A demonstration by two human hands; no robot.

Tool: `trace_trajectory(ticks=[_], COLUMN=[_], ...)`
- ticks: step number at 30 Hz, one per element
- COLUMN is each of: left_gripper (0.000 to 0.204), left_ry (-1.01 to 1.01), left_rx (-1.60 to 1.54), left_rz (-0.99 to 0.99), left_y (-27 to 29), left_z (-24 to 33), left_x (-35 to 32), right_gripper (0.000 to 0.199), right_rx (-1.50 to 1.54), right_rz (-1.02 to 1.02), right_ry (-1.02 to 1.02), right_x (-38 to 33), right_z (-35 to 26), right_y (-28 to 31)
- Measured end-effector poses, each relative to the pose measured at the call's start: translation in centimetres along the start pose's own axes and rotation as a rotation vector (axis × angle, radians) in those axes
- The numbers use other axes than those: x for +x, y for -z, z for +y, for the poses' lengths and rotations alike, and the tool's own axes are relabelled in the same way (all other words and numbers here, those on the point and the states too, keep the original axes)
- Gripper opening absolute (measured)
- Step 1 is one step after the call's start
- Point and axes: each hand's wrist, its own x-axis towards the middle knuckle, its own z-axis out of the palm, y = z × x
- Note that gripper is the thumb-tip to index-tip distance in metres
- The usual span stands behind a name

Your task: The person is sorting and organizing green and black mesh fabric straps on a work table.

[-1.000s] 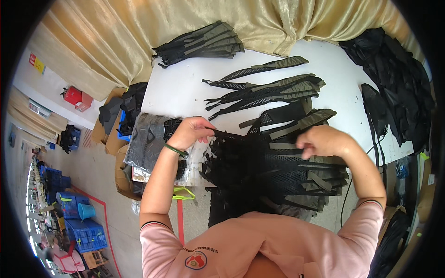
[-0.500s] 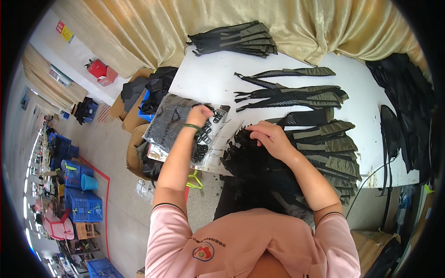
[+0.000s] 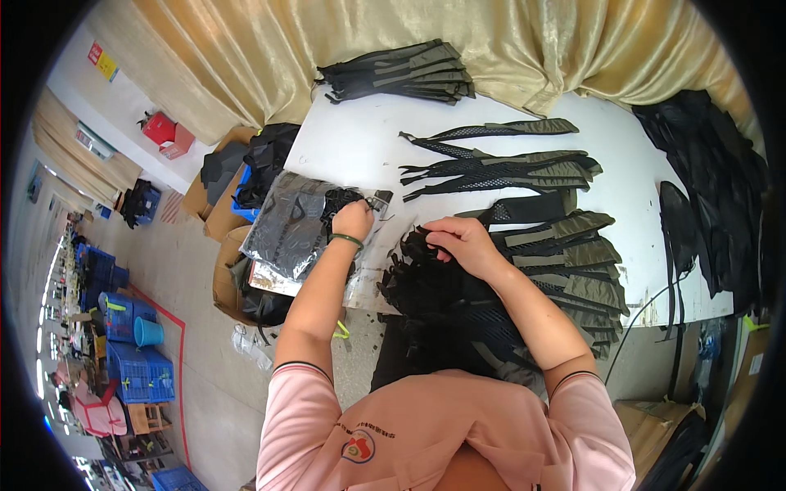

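Could bump and scatter buckles [image 3: 340, 199] beside the left hand [image 3: 354, 219], curled, hold unclear, while pinching straps [image 3: 407, 255] in the right hand [image 3: 463, 245].

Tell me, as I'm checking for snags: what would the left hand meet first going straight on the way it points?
The left hand would probably meet the black buckles just ahead, then the stacked straps across the white tabletop; depth is unclear.
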Motion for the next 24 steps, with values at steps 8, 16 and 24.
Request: trace_trajectory(ticks=[8,16,24], left_gripper=[0.012,0.024,0.025], left_ry=[-0.213,-0.360,-0.483], left_rx=[-1.328,-1.506,-1.454], left_rz=[-0.117,-0.014,0.005], left_y=[7.4,8.2,8.3], left_z=[9.7,12.3,12.7], left_x=[-8.3,-10.7,-11.6], right_gripper=[0.014,0.011,0.010], right_rx=[0.112,0.367,0.359], right_rz=[-0.068,-0.114,-0.014], right_ry=[0.022,-0.135,0.036], right_x=[-1.1,-2.1,-2.9], right_z=[-2.2,-2.6,-2.7], right_y=[1.4,1.1,0.9])
